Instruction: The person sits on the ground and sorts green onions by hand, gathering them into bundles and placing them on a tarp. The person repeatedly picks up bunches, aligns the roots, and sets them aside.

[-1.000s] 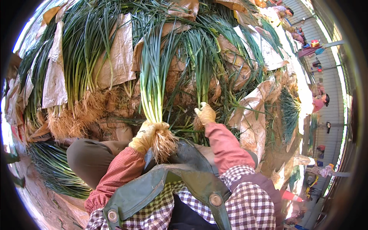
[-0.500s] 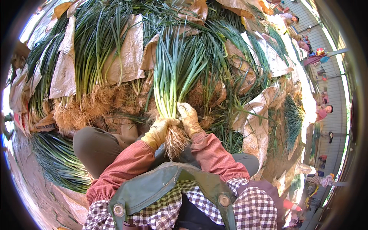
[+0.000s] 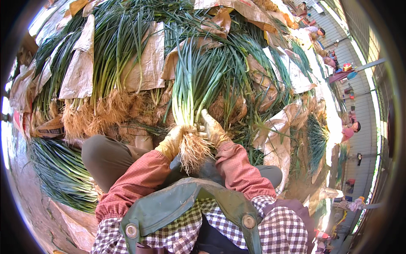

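Green scallion heaps (image 3: 127,51) under tan sacking (image 3: 80,72) spread beyond the fingers. Between both gloved hands stands a scallion bunch (image 3: 190,97), roots (image 3: 193,150) hanging below. Left hand (image 3: 175,139) fingers wrap its base; right hand (image 3: 213,129) fingers press its side.

Scallion bunch (image 3: 192,93) upright at centre, above the knees (image 3: 105,158); left hand (image 3: 175,139) and right hand (image 3: 213,129) at its base. Sack-covered heaps (image 3: 110,63) behind; loose bundle (image 3: 59,173) lower left.
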`<control>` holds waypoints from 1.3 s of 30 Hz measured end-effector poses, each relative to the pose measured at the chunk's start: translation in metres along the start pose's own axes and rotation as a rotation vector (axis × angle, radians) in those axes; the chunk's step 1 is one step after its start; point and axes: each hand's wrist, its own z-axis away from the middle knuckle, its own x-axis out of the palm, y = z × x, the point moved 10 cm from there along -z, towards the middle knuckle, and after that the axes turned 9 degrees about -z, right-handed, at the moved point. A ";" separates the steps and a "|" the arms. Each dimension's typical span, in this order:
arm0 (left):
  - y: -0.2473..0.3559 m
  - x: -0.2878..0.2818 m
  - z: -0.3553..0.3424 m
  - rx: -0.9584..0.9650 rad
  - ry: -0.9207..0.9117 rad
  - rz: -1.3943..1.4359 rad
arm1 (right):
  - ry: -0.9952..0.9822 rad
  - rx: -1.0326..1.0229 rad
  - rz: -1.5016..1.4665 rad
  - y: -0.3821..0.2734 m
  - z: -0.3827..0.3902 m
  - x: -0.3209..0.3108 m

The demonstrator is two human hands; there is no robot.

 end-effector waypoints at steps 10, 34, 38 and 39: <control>0.014 -0.015 0.003 0.059 0.013 -0.081 | 0.311 -0.523 0.372 -0.075 0.032 -0.069; 0.015 -0.031 0.006 0.089 0.289 -0.221 | 0.187 -0.866 0.930 -0.079 0.105 -0.001; 0.009 -0.025 0.003 0.095 0.255 -0.362 | 0.127 -0.681 0.807 -0.063 0.056 -0.004; 0.011 -0.020 0.005 0.084 0.250 -0.405 | 0.111 -0.589 0.949 -0.051 0.051 0.011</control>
